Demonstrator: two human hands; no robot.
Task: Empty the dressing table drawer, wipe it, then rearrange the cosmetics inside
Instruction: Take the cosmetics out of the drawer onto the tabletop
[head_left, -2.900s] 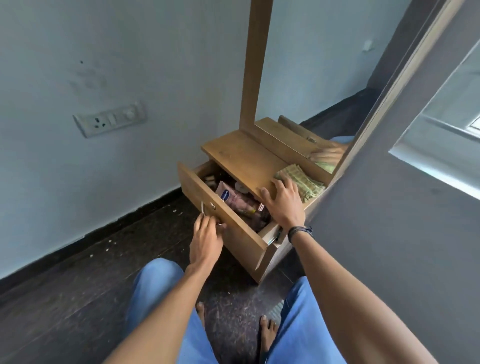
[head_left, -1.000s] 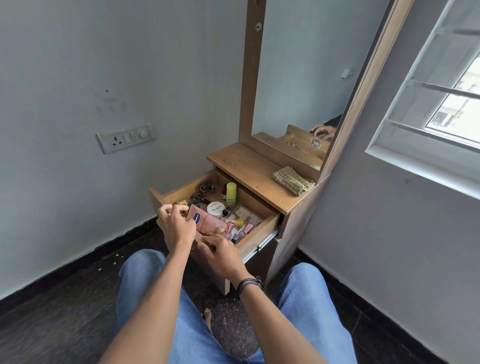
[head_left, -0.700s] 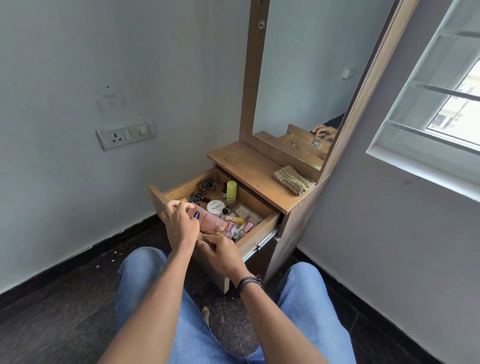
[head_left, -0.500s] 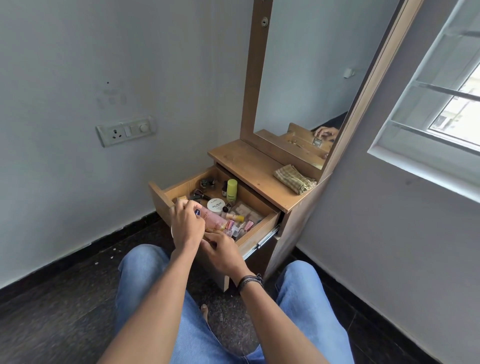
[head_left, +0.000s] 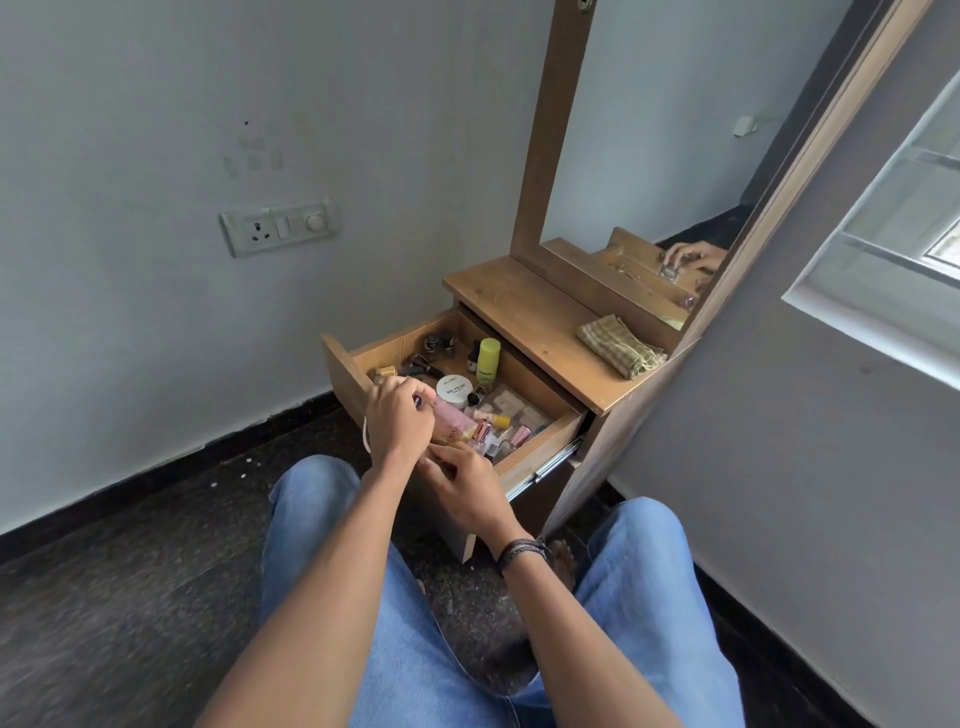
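Note:
The wooden drawer (head_left: 543, 439) of the dressing table (head_left: 519, 306) stands pulled out and full of cosmetics. My left hand (head_left: 400, 421) reaches into its near left corner and grips a pink tube (head_left: 453, 419) lying there. My right hand (head_left: 465, 486) rests on the drawer's front edge just below, fingers fairly straight, their tips hidden under my left wrist. Beside the tube lie a white jar (head_left: 453, 389), a lime-green bottle (head_left: 488, 356), a beige palette (head_left: 511, 408), dark nail-polish bottles (head_left: 439, 343) and small rose-capped bottles (head_left: 483, 431).
A folded checked cloth (head_left: 621, 345) lies on the tabletop's right end, below the tall mirror (head_left: 649, 130). A wall socket plate (head_left: 278, 226) is on the left wall and a window (head_left: 909, 234) is at the right. My knees in jeans flank the drawer over dark floor.
The drawer has gone from partly open to pulled far out. My left hand moved from the tube's upper end down over it, pressing it lower into the drawer. My right hand stayed at the front edge.

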